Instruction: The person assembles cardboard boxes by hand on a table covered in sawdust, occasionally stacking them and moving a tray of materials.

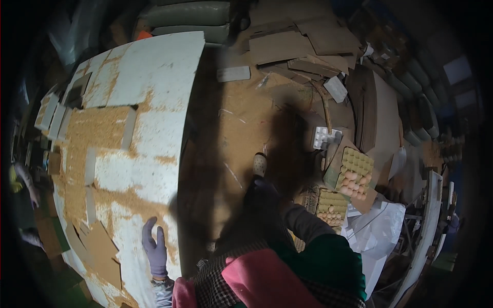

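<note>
My left hand [153,247], in a grey-purple glove, is over the near right part of a large white tabletop [138,179] strewn with sawdust-like material. Its thumb and fingers are apart, and nothing is in it. My right hand [266,191], gloved too, hangs low in shadow over the floor, close to a light speckled shoe [260,164]. Its fingers are too dark to make out. To its right, egg trays [359,160] hold several brown eggs [354,185], and another tray [329,195] with eggs is just below.
Cut cardboard pieces [100,246] and a bed of tan shavings [92,133] lie on the table. Flattened cardboard [280,46] is piled at the far end of the floor. A white plastic sack [377,226] and a metal frame [426,236] stand at right. Stacked sacks [190,15] are at the back.
</note>
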{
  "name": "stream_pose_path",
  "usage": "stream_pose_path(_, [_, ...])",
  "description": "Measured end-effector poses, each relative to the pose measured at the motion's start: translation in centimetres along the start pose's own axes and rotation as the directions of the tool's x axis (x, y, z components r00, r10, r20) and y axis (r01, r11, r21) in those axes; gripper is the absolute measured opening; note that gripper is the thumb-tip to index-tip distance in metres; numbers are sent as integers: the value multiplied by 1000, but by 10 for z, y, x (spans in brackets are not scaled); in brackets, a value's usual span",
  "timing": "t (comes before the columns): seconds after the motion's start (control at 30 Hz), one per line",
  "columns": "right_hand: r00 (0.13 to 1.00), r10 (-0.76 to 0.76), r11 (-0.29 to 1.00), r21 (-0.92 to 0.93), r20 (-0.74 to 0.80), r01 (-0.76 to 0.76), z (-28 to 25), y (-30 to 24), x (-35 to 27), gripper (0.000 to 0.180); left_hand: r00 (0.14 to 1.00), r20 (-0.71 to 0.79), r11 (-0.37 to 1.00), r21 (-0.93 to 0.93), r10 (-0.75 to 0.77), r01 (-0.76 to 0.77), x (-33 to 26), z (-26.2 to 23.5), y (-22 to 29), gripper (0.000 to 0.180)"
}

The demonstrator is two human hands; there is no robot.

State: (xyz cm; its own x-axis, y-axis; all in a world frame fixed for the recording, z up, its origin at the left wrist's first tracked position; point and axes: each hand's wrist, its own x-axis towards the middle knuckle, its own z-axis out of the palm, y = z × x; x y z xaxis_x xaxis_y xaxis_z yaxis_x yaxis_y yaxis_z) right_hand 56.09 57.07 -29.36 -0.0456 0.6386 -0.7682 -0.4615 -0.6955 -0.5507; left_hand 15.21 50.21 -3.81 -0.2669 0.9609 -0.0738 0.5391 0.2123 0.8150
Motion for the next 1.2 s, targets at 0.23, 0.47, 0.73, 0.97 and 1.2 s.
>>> stream_pose_path(0.23, [949,-267,941,170,-165,294,-84,-75,292,26,848,257,642,562,464,-522,350,196,57,67])
stream_pose_path(0.47, [722,-690,306,-884,50,353,-168,-169,530,22,865,294,404,791,407,-459,562,284,35,74])
stream_pose_path(0.73, [937,-86,683,664,-339,303,-271,-260,744,53,955,149,517,813,257,-267,575,277,-11,58])
stream_pose_path(0.97, [973,206,553,833,-109,-23,-197,-265,751,81,994,-5,347,937,106,-32,551,276,57,60])
stream_pose_path(1.2, [935,124,732,666,-333,141,-277,-293,741,53,976,29,84,995,215,-48,540,234,7,60])
